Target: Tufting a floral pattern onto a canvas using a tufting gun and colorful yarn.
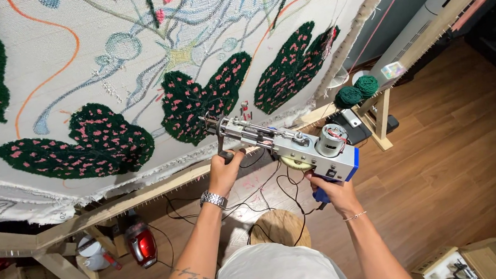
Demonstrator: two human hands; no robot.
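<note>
Both hands grip a tufting gun (pixel 287 145) pressed against the stretched cloth (pixel 47 103): left hand (pixel 225 170) closed round its front handle, right hand (pixel 331 191) wrapped round its blue rear grip.

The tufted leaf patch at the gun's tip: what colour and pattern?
Dark green leaf patch with scattered pink flecks, clearest in the head view.

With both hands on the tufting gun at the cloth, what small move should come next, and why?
Probably ease the tufting gun along the dark green leaf, since its needle tip sits at that leaf's lower edge, the left hand grips the front handle and the right hand the rear grip.
</note>
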